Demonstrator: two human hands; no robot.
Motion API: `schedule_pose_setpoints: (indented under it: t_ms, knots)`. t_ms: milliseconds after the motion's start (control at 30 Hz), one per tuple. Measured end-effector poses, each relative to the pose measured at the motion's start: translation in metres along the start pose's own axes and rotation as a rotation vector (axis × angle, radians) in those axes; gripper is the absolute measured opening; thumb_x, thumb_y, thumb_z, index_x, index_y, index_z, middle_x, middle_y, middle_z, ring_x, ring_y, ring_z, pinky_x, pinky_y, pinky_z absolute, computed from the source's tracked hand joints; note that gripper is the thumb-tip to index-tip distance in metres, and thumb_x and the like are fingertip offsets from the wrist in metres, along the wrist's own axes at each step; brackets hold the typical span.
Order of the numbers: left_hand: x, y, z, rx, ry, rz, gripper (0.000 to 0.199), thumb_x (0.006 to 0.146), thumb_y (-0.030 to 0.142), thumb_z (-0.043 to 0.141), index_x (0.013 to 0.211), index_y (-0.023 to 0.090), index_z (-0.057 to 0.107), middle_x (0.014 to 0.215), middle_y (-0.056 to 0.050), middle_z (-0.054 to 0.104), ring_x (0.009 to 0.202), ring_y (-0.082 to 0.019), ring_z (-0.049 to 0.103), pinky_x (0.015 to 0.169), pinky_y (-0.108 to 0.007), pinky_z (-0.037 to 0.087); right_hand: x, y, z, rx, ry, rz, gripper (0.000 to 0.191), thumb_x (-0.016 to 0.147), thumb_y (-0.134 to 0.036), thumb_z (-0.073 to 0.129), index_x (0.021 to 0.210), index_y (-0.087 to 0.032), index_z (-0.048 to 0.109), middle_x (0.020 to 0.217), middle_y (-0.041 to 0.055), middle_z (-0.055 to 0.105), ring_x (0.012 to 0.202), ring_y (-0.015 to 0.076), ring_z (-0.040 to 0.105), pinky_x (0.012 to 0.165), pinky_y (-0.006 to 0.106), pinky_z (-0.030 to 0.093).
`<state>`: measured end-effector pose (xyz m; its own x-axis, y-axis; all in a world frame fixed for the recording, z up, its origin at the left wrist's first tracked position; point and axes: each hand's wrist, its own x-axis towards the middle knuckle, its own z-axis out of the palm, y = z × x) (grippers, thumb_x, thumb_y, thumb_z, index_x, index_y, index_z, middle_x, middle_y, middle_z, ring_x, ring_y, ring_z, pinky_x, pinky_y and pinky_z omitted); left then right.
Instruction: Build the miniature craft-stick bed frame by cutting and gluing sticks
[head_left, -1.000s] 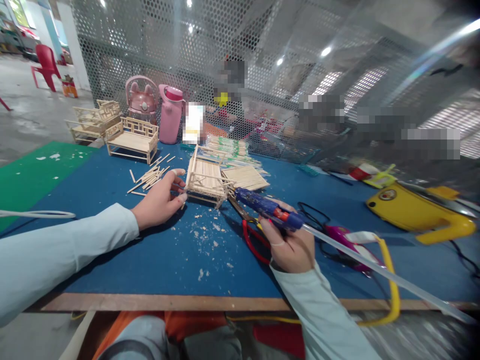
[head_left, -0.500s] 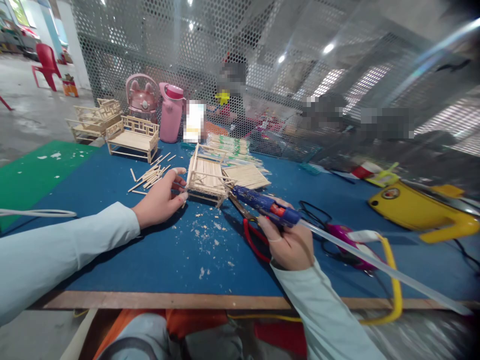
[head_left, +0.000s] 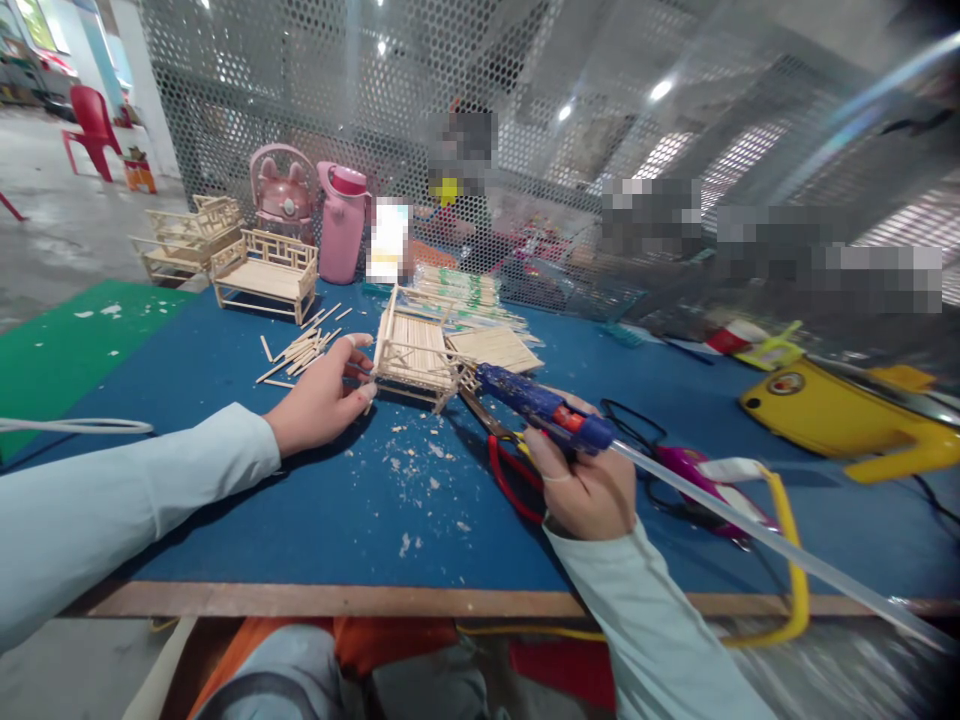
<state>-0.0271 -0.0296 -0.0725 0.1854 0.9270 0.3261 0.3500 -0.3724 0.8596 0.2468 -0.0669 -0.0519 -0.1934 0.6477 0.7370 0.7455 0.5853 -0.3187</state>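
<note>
A miniature bench of thin wooden sticks stands on the blue tabletop in front of me. My left hand is at its left side, thumb and curled fingertips against the end of the frame. In my right hand is a blue glue gun, a long clear glue stick running out of its back. The gun's nozzle points at the bench's right front corner; whether it touches cannot be made out. Red-handled scissors lie under the gun, partly hidden by it and by my right hand.
Loose sticks lie behind my left hand, and a flat stick panel right of the bench. Finished benches and a pink bottle stand back left. A purple device and yellow case are at right, before perforated mesh.
My right hand has drawn the glue gun slightly to the right, its nozzle a little away from the bench's corner. My left hand and the bench stay where they were.
</note>
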Motion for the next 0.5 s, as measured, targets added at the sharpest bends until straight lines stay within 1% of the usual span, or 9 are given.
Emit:
schedule_pose_setpoints:
  t_ms: [133, 333, 500]
  knots:
    - [0.0006, -0.0005, 0.0001, -0.009, -0.001, -0.004, 0.045, 0.078, 0.016, 0.053, 0.120, 0.015, 0.037, 0.101, -0.008, 0.053, 0.087, -0.017, 0.057, 0.074, -0.036, 0.051, 0.0005, -0.0003, 0.0003, 0.014, -0.007, -0.038, 0.029, 0.086, -0.030, 0.056, 0.112, -0.019, 0.059, 0.107, 0.0086, 0.070, 0.099, 0.0228, 0.066, 0.088, 0.034, 0.052]
    - [0.0004, -0.0009, 0.0005, -0.007, -0.005, 0.000, 0.046, 0.078, 0.016, 0.053, 0.121, 0.014, 0.037, 0.101, -0.009, 0.053, 0.087, -0.017, 0.057, 0.076, -0.037, 0.051, 0.0051, -0.0026, 0.0028, -0.004, -0.023, -0.077, 0.030, 0.087, -0.029, 0.056, 0.115, -0.020, 0.058, 0.109, 0.0083, 0.069, 0.101, 0.0232, 0.066, 0.087, 0.033, 0.052]
    - [0.0006, -0.0010, 0.0007, -0.007, -0.003, 0.014, 0.045, 0.078, 0.015, 0.053, 0.120, 0.013, 0.037, 0.101, -0.009, 0.053, 0.086, -0.017, 0.057, 0.074, -0.035, 0.051, 0.0054, -0.0026, 0.0032, -0.027, -0.025, -0.053, 0.030, 0.087, -0.030, 0.055, 0.115, -0.018, 0.058, 0.110, 0.0095, 0.069, 0.103, 0.0236, 0.065, 0.089, 0.034, 0.052]
